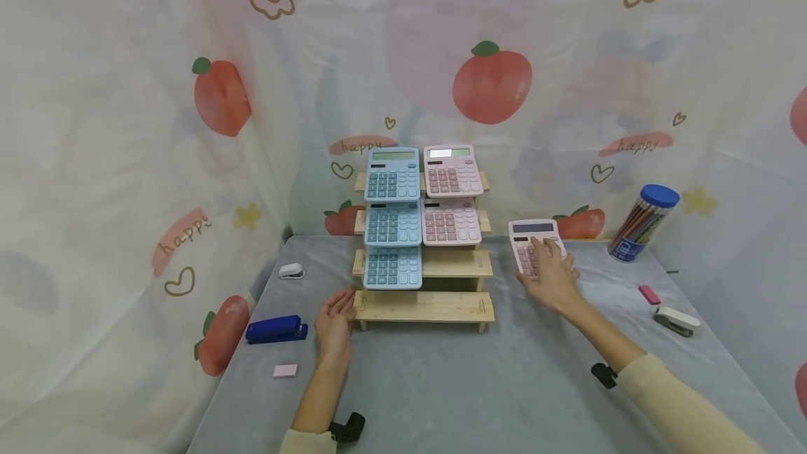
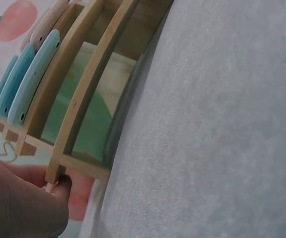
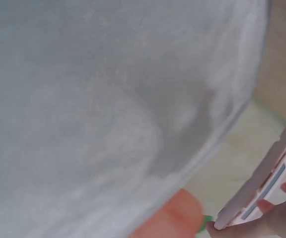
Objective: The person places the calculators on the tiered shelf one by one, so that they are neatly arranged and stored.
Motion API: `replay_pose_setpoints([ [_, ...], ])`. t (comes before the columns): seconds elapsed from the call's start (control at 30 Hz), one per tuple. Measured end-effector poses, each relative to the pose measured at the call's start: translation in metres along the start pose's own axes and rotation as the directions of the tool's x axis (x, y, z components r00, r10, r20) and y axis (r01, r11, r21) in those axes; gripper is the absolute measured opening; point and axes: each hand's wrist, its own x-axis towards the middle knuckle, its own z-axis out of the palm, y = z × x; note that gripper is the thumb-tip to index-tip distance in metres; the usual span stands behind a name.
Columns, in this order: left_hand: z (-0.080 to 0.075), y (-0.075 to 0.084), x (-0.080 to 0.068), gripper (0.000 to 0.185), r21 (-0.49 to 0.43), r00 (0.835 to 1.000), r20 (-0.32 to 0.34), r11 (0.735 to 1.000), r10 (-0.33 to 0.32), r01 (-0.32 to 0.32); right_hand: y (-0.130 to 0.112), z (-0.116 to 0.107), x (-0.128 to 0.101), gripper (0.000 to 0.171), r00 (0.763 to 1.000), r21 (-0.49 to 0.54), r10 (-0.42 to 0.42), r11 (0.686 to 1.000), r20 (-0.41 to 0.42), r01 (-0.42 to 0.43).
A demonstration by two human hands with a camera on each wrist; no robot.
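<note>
Fingers [image 1: 550,252] clamp the pink calculator [image 1: 534,244]; left fingers [image 1: 343,300], straight, touch rack edge [image 1: 361,305].

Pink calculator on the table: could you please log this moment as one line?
right hand: grips pink calculator | left hand: touches wooden rack | rack: three blue, two pink calculators

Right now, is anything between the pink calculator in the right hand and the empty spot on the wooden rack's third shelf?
Nothing visible. The right hand grips the pink calculator right of the wooden rack; bare grey table lies between them.
</note>
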Motion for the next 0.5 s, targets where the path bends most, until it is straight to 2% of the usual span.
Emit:
replay_pose_setpoints([
  [0.2,-0.001,0.0,0.001,0.053,0.0,1.0,0.008,1.0,-0.003,0.003,-0.023,-0.024,-0.022,0.087,0.996,-0.018,-0.082,0.996,-0.034,0.082],
  [0.5,-0.004,0.0,0.004,0.054,-0.01,1.0,0.004,1.0,-0.013,0.014,-0.066,-0.047,-0.056,0.086,0.989,0.011,-0.151,0.989,-0.001,0.151],
])
